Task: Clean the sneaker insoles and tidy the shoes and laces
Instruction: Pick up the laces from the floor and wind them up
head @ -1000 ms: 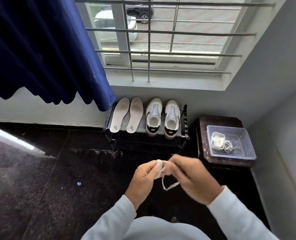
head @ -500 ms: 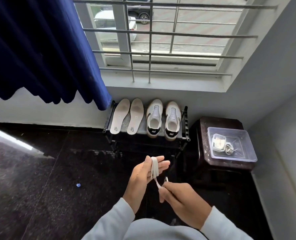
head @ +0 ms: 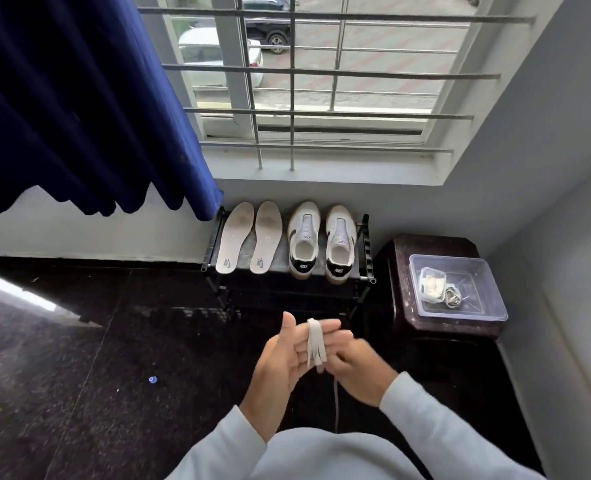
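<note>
Head view: clear tub point(head: 488, 292) holds coiled lace point(head: 452, 296).

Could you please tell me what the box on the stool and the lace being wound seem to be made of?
The box looks like clear, glossy plastic: its contents and the stool show through its walls. The shoelace looks like flat woven fabric, off-white and matte: it wraps limply in bands around the left hand's fingers. Its fibre cannot be told.
</note>
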{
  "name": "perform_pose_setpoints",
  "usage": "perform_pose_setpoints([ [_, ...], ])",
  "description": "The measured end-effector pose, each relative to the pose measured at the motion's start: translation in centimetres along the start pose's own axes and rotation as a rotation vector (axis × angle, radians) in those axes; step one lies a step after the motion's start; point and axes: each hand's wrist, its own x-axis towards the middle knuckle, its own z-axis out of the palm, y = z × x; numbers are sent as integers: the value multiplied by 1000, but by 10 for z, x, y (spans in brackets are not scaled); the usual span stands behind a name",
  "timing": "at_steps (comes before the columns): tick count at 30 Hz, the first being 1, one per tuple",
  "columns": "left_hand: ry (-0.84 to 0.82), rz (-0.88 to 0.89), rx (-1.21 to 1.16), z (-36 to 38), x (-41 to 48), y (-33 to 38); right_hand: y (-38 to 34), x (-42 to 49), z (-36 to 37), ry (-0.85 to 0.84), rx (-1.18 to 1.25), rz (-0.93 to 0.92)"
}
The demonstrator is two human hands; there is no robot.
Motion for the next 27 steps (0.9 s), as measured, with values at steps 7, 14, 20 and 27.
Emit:
perform_pose_setpoints([
  [7,94,-42,181,-14,5,-9,-40,-37,-4,45,93,-155],
  [14,-66,-57,152,-8,-11,-10,-46,12,-37,197,113,-73],
  [20,105,131,26,-17,-16,5,-19,-7,20,-46,-19,-22],
  [27,134,11,255,-32,-13,-11,-57,-25,0,74,36,-201],
])
